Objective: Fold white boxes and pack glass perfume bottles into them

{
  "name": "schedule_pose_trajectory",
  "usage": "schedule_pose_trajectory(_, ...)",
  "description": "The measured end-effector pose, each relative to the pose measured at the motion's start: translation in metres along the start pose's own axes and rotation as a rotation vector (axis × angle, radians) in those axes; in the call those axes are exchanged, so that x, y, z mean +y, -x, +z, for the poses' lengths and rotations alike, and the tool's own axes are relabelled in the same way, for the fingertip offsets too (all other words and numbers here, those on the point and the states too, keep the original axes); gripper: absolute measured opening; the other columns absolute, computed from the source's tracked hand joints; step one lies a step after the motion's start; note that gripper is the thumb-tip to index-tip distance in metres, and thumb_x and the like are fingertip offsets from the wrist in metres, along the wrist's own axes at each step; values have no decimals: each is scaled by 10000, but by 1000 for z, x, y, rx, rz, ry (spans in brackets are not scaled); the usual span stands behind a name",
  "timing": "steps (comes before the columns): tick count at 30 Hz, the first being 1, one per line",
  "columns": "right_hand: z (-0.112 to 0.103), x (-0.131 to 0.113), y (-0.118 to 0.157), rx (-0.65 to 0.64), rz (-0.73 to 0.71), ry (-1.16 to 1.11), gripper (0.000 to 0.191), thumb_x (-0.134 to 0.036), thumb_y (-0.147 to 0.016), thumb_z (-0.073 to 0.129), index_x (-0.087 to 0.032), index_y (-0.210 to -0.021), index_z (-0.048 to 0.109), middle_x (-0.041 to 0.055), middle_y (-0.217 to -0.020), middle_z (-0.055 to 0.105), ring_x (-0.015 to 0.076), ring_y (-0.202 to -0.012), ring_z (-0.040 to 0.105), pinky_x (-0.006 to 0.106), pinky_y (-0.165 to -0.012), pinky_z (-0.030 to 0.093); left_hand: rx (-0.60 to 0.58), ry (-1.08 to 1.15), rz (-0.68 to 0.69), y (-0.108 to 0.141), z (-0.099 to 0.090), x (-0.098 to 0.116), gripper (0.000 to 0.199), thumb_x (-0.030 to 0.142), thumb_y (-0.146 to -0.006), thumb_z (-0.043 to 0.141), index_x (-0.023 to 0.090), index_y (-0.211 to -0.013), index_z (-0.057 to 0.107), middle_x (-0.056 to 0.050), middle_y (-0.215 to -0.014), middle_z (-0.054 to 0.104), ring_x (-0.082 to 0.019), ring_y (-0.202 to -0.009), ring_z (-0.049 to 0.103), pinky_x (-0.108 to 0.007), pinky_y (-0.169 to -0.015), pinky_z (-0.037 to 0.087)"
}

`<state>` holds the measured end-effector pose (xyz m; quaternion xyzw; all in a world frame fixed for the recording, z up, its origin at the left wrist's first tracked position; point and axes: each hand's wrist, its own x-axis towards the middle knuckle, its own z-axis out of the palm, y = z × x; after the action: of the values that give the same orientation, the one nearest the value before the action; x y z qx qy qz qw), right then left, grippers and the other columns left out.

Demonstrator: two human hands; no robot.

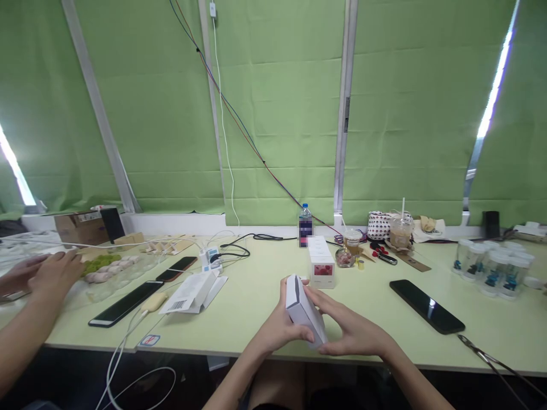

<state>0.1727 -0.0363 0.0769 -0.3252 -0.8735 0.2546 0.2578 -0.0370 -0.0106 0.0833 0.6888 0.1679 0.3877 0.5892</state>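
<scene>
A small white box is held tilted above the table's front edge, between both hands. My left hand grips its left side, with the thumb across the lower front. On the right side, my right hand has its fingers at the top edge and its thumb near the bottom corner. Just beyond the hands stands a row of white boxes, the front one with a red picture. Flattened white packaging lies to the left on the pale table.
Phones and a yellow charger lie left; another person's hands are at the far left near green and pink pieces. A black phone, scissors-like tool and clear jars are right. Behind stand a bottle and drink cups.
</scene>
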Motion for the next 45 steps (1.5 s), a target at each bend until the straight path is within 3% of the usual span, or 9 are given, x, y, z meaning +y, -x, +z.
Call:
schedule_pose_trajectory(5, 2, 0, -1, 3, -1, 14, 983, -379, -767, 677, -268, -1503, 34, 40, -1584, 41, 260, -1437, 85, 418, -1153, 160, 15, 8, 24, 0, 0, -2, 893, 412, -552, 858, 297, -1228, 285, -112, -1322, 368, -274, -1055, 542, -403, -845, 465)
schedule_pose_trajectory(14, 2, -4, -2, -12, 10, 9, 976, -363, -773, 670, -255, -1503, 32, 40, -1583, 30, 253, -1439, 68, 423, -1155, 153, 68, 25, -14, -1, 3, 4, 837, 393, -559, 859, 300, -1192, 319, -95, -1329, 369, -292, -1123, 520, -462, -935, 433)
schedule_pose_trajectory(22, 3, -1, -3, -4, -1, -17, 997, -404, -759, 699, -269, -1501, 47, 41, -1583, 23, 249, -1439, 69, 408, -1150, 170, 79, -12, -21, 2, 3, 4, 707, 330, -675, 797, 275, -1190, 315, -100, -1281, 456, -278, -1114, 546, -414, -910, 457)
schedule_pose_trajectory(33, 0, 0, -2, -12, 27, -27, 993, -442, -754, 678, -273, -1500, 44, 44, -1584, 41, 262, -1437, 83, 425, -1132, 219, -6, 27, -20, -1, -1, -3, 903, 388, -597, 835, 301, -1249, 215, -93, -1240, 449, -289, -1129, 513, -425, -916, 429)
schedule_pose_trajectory(38, 1, 1, -3, -13, 21, -5, 994, -454, -758, 671, -267, -1501, 38, 40, -1584, 25, 263, -1439, 67, 421, -1148, 168, 6, 31, -27, 0, -2, -4, 919, 395, -591, 835, 311, -1268, 219, -88, -1227, 468, -273, -1083, 541, -410, -884, 445)
schedule_pose_trajectory(45, 4, 2, -3, -11, 37, -13, 999, -451, -755, 683, -267, -1501, 46, 41, -1582, 39, 261, -1437, 91, 417, -1145, 188, 41, 26, -74, -1, 0, 0, 962, 403, -592, 834, 316, -1285, 174, -82, -1213, 494, -264, -1088, 548, -397, -902, 435)
